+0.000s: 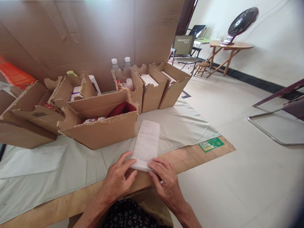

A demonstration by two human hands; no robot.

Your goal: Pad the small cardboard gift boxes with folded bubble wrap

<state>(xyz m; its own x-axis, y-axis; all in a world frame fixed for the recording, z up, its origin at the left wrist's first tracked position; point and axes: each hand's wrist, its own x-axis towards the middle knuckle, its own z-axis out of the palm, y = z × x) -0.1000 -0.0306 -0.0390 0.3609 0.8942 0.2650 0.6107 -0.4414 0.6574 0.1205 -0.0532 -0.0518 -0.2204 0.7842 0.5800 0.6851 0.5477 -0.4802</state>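
Observation:
A folded strip of white bubble wrap [147, 143] lies on the pale cloth [180, 126] near the table's front edge. My left hand [118, 180] rests on the strip's near left corner, fingers extended over it. My right hand [166, 180] presses the near right corner with its fingertips. Both hands hold the near end down flat. Just behind the strip stands an open cardboard box [102, 125] holding a dark red item [122, 109].
Several more open cardboard boxes [152, 87] stand in a row behind, two clear bottles [121, 66] among them. Another white sheet [33, 160] lies at the left. A tall cardboard wall [95, 34] backs the table. Chairs, a round table and a fan [242, 23] stand beyond on the tiled floor.

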